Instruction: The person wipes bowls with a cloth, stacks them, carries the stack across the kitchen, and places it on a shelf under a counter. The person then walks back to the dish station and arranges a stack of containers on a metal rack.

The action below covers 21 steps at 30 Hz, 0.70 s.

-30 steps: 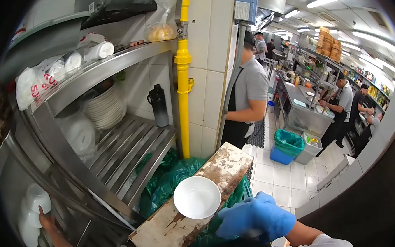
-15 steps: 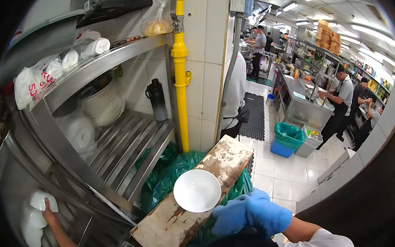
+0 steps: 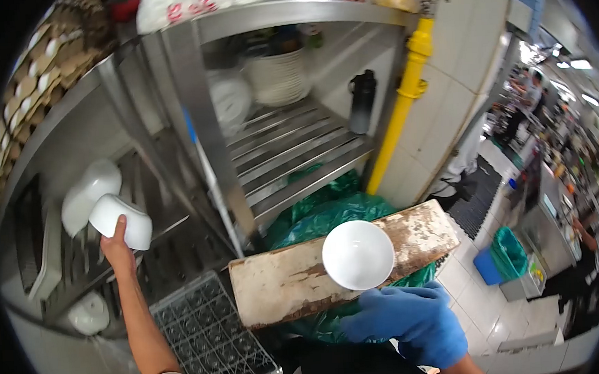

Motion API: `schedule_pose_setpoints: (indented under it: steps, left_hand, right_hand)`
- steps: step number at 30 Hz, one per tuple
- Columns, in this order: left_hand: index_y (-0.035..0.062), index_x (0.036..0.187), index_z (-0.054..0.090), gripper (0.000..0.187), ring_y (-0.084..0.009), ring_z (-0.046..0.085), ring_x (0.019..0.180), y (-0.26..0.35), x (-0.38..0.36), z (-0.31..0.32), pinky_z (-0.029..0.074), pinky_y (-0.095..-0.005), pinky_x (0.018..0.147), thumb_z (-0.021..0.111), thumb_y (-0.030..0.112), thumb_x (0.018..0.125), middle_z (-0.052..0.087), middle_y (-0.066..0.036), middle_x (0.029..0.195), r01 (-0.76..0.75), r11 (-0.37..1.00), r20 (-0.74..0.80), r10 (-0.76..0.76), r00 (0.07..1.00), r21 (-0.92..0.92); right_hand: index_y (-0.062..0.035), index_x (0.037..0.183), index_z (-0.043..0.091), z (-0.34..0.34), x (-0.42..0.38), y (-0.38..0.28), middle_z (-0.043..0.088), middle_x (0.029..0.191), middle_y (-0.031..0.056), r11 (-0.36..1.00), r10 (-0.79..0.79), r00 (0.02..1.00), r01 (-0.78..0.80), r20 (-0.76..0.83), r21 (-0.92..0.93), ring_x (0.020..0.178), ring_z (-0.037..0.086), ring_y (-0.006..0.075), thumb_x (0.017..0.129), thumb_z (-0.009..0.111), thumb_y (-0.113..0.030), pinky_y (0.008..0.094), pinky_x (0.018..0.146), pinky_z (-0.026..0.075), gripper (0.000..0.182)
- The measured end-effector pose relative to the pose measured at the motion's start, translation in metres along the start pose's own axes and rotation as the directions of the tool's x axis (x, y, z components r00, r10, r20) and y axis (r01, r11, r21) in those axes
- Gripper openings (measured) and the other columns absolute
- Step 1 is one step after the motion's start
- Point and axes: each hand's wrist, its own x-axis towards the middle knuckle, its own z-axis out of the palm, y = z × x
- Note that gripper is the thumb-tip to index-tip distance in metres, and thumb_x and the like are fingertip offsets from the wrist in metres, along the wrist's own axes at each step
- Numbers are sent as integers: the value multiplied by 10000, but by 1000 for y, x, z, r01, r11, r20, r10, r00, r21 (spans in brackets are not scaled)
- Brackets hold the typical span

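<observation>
At the left, my left hand [image 3: 119, 246] grips a white bowl [image 3: 129, 222] from below its side, the thumb lying along it. That bowl overlaps other white bowls [image 3: 92, 189] on the metal rack. My right hand [image 3: 425, 327] is covered by a blue cloth [image 3: 403, 318], which hides its fingers. Just above the cloth, a second white bowl [image 3: 358, 254] sits mouth up on a worn wooden plank [image 3: 278, 284], the cloth right at its near rim.
Below the plank are green plastic bags [image 3: 318, 217]. A glass rack [image 3: 212, 333] stands between my left arm and the plank. Stacked plates [image 3: 278, 77] and a dark bottle [image 3: 363, 101] stand on the slatted shelf. A yellow pipe [image 3: 404, 105] rises beside it. Other people work at the far right.
My view has turned left, showing more of the rack and the glass rack. The bowl in my left hand is tilted differently. The blue cloth stays near the bowl on the plank.
</observation>
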Motion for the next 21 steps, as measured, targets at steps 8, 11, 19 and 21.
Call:
schedule_pose_setpoints:
  steps: [8, 11, 19, 21]
  left_hand:
    - [-63, 1216, 463, 527, -224, 584, 978, 97, -187, -18, 466, -349, 870, 689, 121, 776, 577, -135, 1113, 40, 999, -122, -43, 992, -22]
    - [-75, 1213, 458, 616, -224, 585, 981, 119, -248, -1, 466, -343, 871, 736, 158, 716, 581, -137, 1107, 112, 993, -49, -114, 992, -46]
    - [-77, 1125, 535, 516, -191, 622, 869, 132, -345, 87, 500, -313, 791, 753, 96, 691, 635, -124, 995, 262, 943, 118, -242, 963, -206]
    - [-65, 1072, 574, 435, -179, 628, 823, 132, -359, 110, 511, -311, 753, 749, 66, 696, 649, -114, 948, 352, 927, 218, -320, 922, -126]
  right_hand:
    - [-216, 1190, 522, 76, 1, 85, 567, 1009, -58, 900, -138, 978, 189, -156, 392, 896, 583, 50, 773, 597, -173, 206, 689, 458, 425]
    - [-192, 1198, 497, 24, 0, 65, 549, 976, -72, 745, -564, 825, 495, -27, -447, 900, 572, 33, 840, 565, -186, 201, 714, 455, 364]
    - [-168, 1007, 562, 57, 2, 72, 469, 778, -65, 800, -442, 621, -53, -647, -598, 741, 556, 28, 811, 639, -341, 262, 571, 390, 273]
    - [-153, 1009, 558, 60, -3, 62, 471, 779, -37, 799, -480, 590, -13, -650, -602, 713, 538, 55, 791, 634, -314, 277, 554, 391, 282]
